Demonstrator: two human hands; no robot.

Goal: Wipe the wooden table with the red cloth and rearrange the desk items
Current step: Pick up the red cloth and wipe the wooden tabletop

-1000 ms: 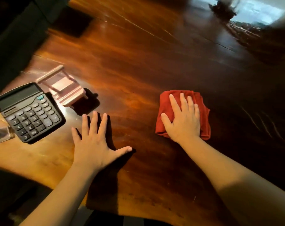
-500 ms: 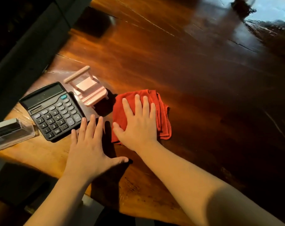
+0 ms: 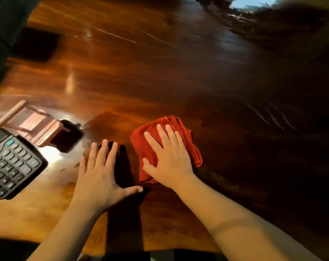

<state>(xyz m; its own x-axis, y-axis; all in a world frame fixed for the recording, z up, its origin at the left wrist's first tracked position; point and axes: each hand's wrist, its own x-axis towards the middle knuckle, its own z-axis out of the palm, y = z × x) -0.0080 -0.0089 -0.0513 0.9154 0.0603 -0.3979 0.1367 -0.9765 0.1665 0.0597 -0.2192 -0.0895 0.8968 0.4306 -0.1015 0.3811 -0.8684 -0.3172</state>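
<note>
right hand [image 3: 171,159] flat, fingers apart, pressing red cloth [image 3: 186,136]; left hand [image 3: 101,178] splayed on table [image 3: 160,76].

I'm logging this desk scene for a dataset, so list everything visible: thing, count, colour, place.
wooden table: one, glossy reddish brown, fills the view.
red cloth: one, red, folded, centre of the table, under the right hand.
calculator: one, black with grey keys, left edge, partly cut off.
pink stand: one, pale pink, behind the calculator, blurred.
dark patch: one, black, far left of the table; cannot tell what it is.
left hand: one, flat on the bare table, fingers spread.
right hand: one, pressed flat on the cloth.
</note>
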